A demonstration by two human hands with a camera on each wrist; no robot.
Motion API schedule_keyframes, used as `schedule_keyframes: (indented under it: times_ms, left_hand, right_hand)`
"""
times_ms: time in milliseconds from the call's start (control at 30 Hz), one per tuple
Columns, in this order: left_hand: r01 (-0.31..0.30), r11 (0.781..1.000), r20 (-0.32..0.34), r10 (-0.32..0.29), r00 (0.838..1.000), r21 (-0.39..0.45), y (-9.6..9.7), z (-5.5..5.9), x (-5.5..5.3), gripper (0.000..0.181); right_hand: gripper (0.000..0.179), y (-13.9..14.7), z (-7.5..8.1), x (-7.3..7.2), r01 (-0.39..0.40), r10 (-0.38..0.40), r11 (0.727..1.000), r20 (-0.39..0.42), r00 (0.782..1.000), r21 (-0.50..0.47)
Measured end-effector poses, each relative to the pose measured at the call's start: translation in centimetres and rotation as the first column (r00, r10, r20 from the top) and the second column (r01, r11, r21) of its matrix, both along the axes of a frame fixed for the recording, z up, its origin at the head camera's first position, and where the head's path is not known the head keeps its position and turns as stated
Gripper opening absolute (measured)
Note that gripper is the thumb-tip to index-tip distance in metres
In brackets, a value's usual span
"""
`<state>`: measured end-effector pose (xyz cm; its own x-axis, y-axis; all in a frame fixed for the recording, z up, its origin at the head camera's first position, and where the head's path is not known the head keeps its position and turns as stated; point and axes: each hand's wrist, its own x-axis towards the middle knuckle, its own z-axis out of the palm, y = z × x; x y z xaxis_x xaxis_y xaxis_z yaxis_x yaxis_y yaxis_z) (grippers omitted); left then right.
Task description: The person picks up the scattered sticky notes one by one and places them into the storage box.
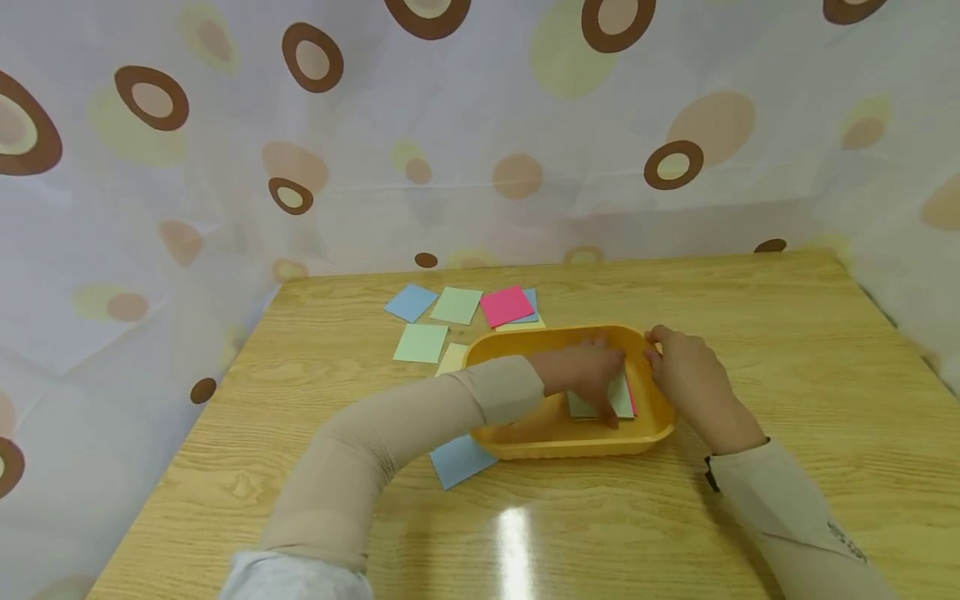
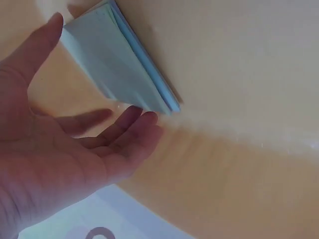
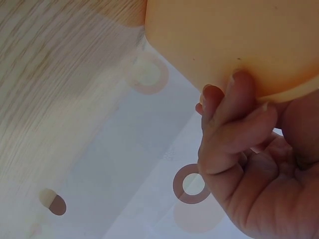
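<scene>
your right hand grips the tray by its rim at two o'clock; your left hand is spread loosely beside the paper stack, not pinching it, inside the tray at three o'clock; that stack should be light, bendable and apt to fan, so take opposite edges between thumb and fingers; the tray looks light and fairly stiff; loose squares lie outside, from eight to eleven o'clock.

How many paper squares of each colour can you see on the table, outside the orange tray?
Blue papers: 3
Green papers: 2
Pale yellow papers: 2
Pink paper: 1
Total visible: 8
</scene>
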<state>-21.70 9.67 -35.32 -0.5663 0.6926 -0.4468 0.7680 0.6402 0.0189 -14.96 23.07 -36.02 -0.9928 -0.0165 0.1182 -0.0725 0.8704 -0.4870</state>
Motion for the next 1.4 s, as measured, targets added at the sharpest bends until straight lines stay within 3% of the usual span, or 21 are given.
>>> schedule_keyframes:
  times_ms: [100,433,600,833,933,1033,1133,1233,1400]
  left_hand:
    - [-0.011,1.000,0.042,0.011,0.999,-0.002,0.1,-0.3,0.1,0.087]
    - [0.066,0.996,0.067,-0.070,0.995,0.065,0.7,-0.8,0.0,0.049]
    - [0.040,0.997,0.064,-0.044,0.997,0.066,1.0,-0.9,0.2,0.040]
    - [-0.013,0.999,0.059,0.010,0.998,0.042,1.2,-0.8,0.6,0.050]
    - [-0.004,0.999,0.057,0.001,0.998,0.050,1.1,-0.5,0.7,0.058]
    - [0.040,0.994,0.047,-0.045,0.998,0.098,0.6,0.0,0.7,0.059]
    - [0.085,0.980,0.042,-0.093,0.995,0.179,-0.1,0.8,0.6,0.056]
    - [0.083,0.953,0.069,-0.107,0.992,0.290,-1.2,1.7,0.6,0.050]
    - [0.022,0.877,0.086,-0.072,0.994,0.481,-4.0,3.2,0.8,0.040]
  right_hand:
    - [0.026,-0.2,0.1,0.0,0.003,-0.003,1.000,0.014,1.000,-0.004]
    - [0.027,-0.3,0.5,-0.1,0.002,-0.002,1.000,0.027,1.000,0.004]
    - [0.026,-0.2,0.3,-0.1,0.000,-0.001,1.000,0.012,1.000,0.006]
    - [0.029,-0.1,0.1,0.0,0.002,-0.002,1.000,0.024,1.000,0.003]
    - [0.030,0.0,0.1,0.0,0.001,-0.001,1.000,0.036,0.999,0.000]
    - [0.031,0.0,0.1,-0.1,0.003,-0.003,1.000,0.047,0.999,0.004]
    - [0.030,0.1,0.0,-0.2,0.002,-0.002,1.000,0.048,0.999,0.011]
    - [0.029,0.1,0.0,-0.2,0.002,-0.002,1.000,0.040,0.999,0.016]
    - [0.031,-0.1,0.0,-0.1,0.009,-0.009,1.000,0.043,0.999,0.017]
